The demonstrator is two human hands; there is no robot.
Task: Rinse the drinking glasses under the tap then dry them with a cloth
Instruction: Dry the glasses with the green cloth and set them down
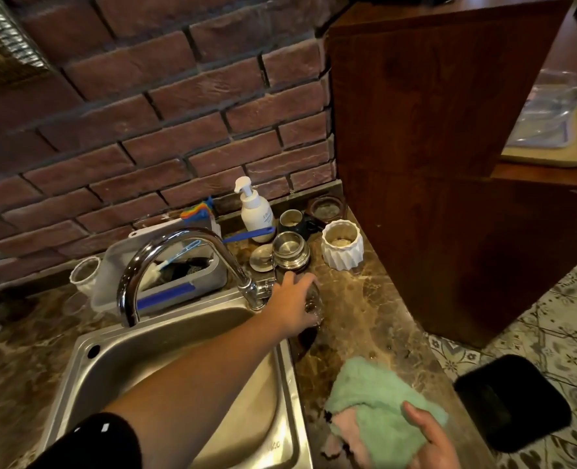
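My left hand point(292, 299) reaches across the steel sink point(185, 336) and is closed around a clear drinking glass point(314, 304) that stands on the marble counter just right of the tap base. The curved chrome tap point(165, 255) arches over the basin; no water shows. My right hand point(430, 441) at the lower right holds a mint-green cloth point(378, 397) with a pink underside, resting on the counter. Part of the glass is hidden by my fingers.
Behind the glass stand a steel cup point(288, 253), a white ribbed pot point(342, 245), a soap pump bottle point(255, 208) and small jars. A plastic tub point(165, 279) with brushes sits behind the tap. A wooden cabinet point(432, 164) bounds the counter's right; a black bin point(513, 401) is on the floor.
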